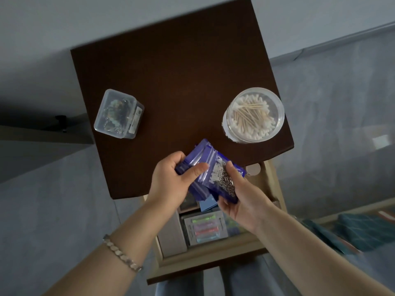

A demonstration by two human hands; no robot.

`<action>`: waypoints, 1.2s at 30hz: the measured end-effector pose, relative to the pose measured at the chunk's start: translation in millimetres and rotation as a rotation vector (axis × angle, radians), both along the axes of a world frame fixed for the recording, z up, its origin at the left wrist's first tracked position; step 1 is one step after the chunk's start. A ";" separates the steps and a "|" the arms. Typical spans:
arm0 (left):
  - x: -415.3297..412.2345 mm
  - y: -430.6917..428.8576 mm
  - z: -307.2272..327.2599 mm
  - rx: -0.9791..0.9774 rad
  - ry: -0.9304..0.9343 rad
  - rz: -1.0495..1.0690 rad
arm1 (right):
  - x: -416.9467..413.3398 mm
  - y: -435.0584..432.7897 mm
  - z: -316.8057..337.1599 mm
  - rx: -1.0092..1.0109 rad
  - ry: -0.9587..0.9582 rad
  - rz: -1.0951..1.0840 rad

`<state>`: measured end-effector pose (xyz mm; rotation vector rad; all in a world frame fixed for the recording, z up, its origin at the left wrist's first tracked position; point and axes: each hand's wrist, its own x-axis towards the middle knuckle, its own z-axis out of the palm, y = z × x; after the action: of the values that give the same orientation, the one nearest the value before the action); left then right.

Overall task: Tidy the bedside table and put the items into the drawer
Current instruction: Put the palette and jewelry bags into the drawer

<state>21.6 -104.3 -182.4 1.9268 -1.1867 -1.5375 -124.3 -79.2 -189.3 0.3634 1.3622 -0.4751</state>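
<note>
Left hand (pixel 171 180), thumb clamped over the blue bags (pixel 210 165), and right hand (pixel 242 197), fingers curled under their lower edge, hold them at centre frame above the open drawer (pixel 205 258); best square the stack, then lay it flat beside the packets (pixel 203 228) there.

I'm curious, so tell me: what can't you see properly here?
In the head view:
back of the drawer, hidden by the left hand, right hand and bags;
print on the bags, too blurred to read;
lower bags, covered by the top one;
inside the box, too small and blurry.
</note>
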 end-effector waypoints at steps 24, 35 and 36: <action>-10.6 -7.2 6.2 0.294 0.328 0.091 | -5.0 9.7 -10.1 -0.204 -0.321 -0.163; -18.7 25.3 -0.4 0.015 0.366 -0.067 | 13.5 16.0 10.8 -0.096 -0.440 -0.217; -18.8 26.5 -0.4 0.025 0.349 -0.067 | 13.4 15.1 12.5 -0.090 -0.437 -0.218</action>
<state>2.8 -77.8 -182.7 1.5603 -1.0904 -1.8383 -110.9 -64.1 -176.8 0.5110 0.8789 -0.5958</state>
